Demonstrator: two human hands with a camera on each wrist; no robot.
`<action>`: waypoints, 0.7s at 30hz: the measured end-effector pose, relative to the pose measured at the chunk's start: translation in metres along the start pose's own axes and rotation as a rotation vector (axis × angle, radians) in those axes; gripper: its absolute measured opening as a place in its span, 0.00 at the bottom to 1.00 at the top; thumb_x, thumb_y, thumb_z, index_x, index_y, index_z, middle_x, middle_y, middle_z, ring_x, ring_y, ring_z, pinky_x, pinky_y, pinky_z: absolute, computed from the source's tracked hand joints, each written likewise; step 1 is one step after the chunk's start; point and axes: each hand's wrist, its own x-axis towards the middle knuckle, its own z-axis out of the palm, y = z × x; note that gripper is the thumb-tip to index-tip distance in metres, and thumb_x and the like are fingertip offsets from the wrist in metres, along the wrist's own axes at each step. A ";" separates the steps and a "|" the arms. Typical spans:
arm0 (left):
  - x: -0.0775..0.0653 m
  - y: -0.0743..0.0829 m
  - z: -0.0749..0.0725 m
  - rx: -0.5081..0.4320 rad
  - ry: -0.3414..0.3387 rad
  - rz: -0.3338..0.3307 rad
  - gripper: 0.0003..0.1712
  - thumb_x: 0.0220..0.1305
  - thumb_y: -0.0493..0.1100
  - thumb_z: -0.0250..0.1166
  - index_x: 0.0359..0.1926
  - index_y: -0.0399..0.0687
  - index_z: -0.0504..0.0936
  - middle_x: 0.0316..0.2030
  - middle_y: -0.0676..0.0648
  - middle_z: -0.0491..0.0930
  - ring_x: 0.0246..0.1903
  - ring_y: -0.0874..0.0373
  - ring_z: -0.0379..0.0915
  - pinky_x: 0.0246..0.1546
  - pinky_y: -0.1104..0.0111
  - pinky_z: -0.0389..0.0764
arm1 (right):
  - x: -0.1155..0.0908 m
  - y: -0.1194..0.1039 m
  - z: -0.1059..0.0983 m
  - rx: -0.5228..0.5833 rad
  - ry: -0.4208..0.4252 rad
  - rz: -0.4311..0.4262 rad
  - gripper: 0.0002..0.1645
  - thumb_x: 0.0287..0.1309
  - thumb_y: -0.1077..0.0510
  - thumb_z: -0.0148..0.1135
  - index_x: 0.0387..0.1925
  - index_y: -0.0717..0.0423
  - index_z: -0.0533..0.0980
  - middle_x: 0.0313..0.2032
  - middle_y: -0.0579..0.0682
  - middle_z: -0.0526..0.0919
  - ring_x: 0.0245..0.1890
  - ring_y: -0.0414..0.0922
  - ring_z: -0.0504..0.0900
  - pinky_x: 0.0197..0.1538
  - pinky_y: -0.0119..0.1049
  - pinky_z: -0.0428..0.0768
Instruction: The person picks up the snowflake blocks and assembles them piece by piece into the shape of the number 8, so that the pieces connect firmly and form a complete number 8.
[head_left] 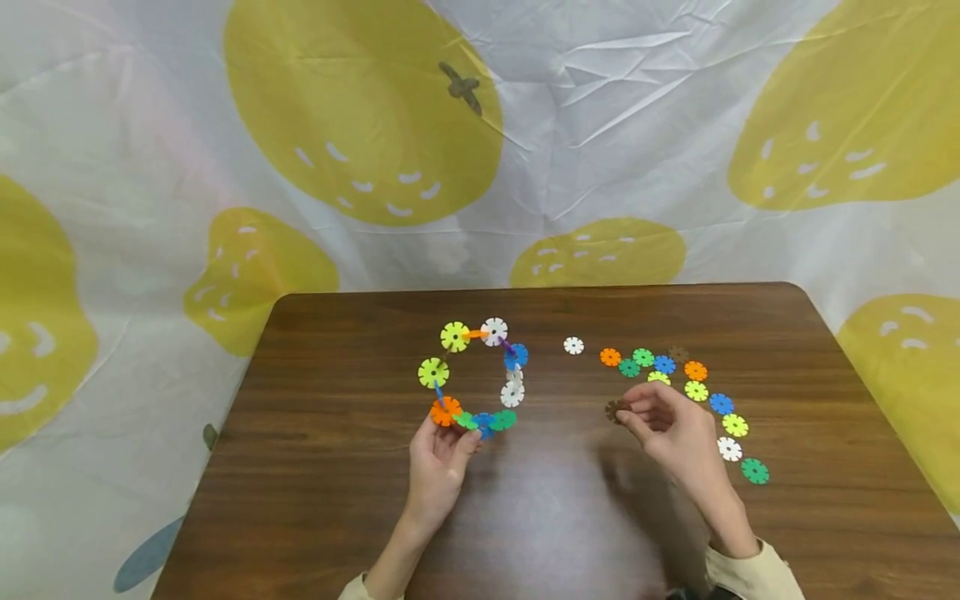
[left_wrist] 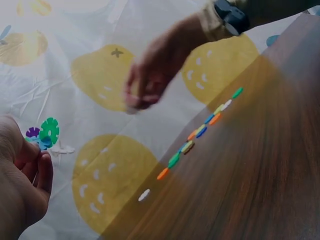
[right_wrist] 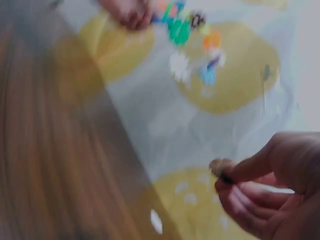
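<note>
At left, a left hand (head_left: 437,471) pinches the near edge of a loop of notched plastic discs (head_left: 429,379); right of it, across a gap, a right hand (head_left: 678,433) pinches a brown notched disc (head_left: 613,412), left of the loose discs (head_left: 696,396)

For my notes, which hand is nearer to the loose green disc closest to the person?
Right: the right hand is left of the green disc; the left hand, much farther left.
</note>
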 end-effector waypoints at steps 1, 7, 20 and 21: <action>0.000 0.000 0.000 0.003 -0.001 0.000 0.14 0.60 0.19 0.60 0.46 0.16 0.68 0.36 0.50 0.75 0.35 0.63 0.77 0.38 0.75 0.84 | 0.001 -0.007 0.002 0.069 -0.014 -0.009 0.13 0.51 0.68 0.76 0.38 0.57 0.82 0.30 0.52 0.88 0.29 0.34 0.85 0.34 0.22 0.83; 0.002 0.000 0.001 0.002 -0.005 0.000 0.14 0.60 0.18 0.60 0.46 0.15 0.68 0.37 0.50 0.75 0.37 0.64 0.77 0.40 0.76 0.84 | 0.005 -0.042 0.022 0.363 -0.097 -0.058 0.12 0.54 0.69 0.73 0.41 0.58 0.83 0.32 0.55 0.89 0.31 0.35 0.87 0.37 0.29 0.87; 0.003 0.000 0.002 0.002 -0.047 0.011 0.15 0.61 0.20 0.60 0.47 0.15 0.68 0.38 0.50 0.75 0.37 0.64 0.77 0.41 0.76 0.84 | 0.006 -0.059 0.051 0.439 -0.119 -0.130 0.13 0.53 0.71 0.72 0.41 0.59 0.83 0.33 0.55 0.89 0.32 0.37 0.87 0.37 0.30 0.87; 0.003 0.000 0.002 0.002 -0.050 0.006 0.15 0.61 0.20 0.60 0.47 0.16 0.68 0.38 0.49 0.75 0.37 0.64 0.77 0.41 0.75 0.84 | 0.006 -0.060 0.052 0.434 -0.115 -0.131 0.13 0.53 0.71 0.73 0.41 0.59 0.83 0.33 0.54 0.89 0.31 0.37 0.87 0.37 0.30 0.87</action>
